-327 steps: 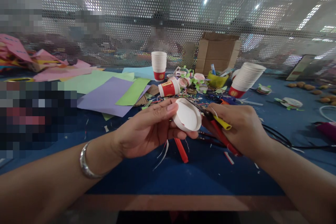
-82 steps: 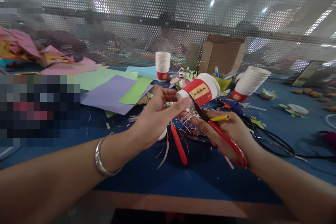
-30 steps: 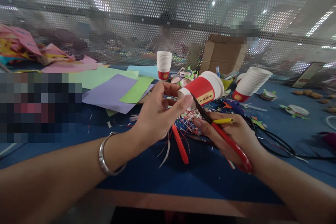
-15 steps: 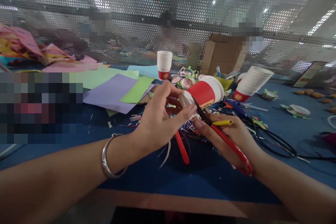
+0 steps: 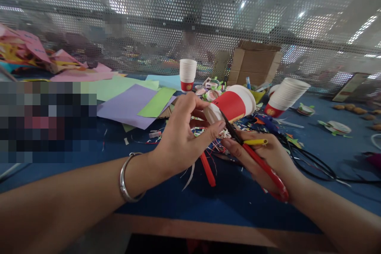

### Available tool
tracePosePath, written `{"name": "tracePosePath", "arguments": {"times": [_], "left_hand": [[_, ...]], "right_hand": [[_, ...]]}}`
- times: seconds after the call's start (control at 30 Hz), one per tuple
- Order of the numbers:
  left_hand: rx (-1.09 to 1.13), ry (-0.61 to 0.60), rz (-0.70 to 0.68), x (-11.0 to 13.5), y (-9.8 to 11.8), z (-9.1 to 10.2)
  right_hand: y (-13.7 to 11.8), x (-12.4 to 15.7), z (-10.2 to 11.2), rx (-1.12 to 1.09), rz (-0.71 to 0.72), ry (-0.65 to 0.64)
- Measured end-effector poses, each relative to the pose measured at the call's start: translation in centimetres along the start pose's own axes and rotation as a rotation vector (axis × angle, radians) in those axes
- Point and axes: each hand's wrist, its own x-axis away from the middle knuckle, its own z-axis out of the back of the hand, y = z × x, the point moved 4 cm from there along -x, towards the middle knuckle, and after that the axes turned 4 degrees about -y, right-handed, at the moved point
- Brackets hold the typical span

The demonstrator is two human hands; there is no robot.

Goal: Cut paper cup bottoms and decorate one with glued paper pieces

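Observation:
A red and white paper cup (image 5: 233, 106) lies tilted on its side in the air, its base end toward me. My left hand (image 5: 187, 137) grips that base end between thumb and fingers. In my right hand (image 5: 262, 158) is a pair of red-handled scissors (image 5: 266, 170), their dark blades against the cup near its base. A thin yellow stick (image 5: 255, 142) pokes out by my right fingers; whether they hold it too I cannot tell. Below the cup, a red marker-like stick (image 5: 207, 170) rests on the blue table among paper scraps (image 5: 212, 149).
Coloured paper sheets (image 5: 126, 105) lie at the left. Stacked paper cups stand behind (image 5: 187, 74) and at the right (image 5: 285, 97). A cardboard box (image 5: 254, 63) backs onto a perforated metal screen (image 5: 208, 39). A black cable (image 5: 315, 166) and small paper turtles (image 5: 336, 127) are at the right.
The cup and both hands have shifted barely rightward in the view, along with the whole scene. The scissor blades still touch the cup near its base.

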Motion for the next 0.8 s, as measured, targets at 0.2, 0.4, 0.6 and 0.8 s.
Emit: {"name": "tracePosePath", "arguments": {"times": [0.2,0.4,0.6,0.8], "left_hand": [[-0.39,-0.003,-0.309,-0.2,0.8,0.6],[-0.577,-0.048,-0.39,-0.2,1.3,0.4],[-0.531,-0.044,-0.365,-0.1,1.4,0.4],[0.011,0.084,0.043,-0.4,-0.6,0.0]], "right_hand": [[0.2,0.1,0.0,0.059,-0.017,0.027],[0.3,0.4,-0.4,-0.05,-0.136,-0.013],[-0.1,0.2,-0.2,-0.006,-0.001,0.026],[-0.3,0.0,0.1,0.096,0.106,0.073]]}}
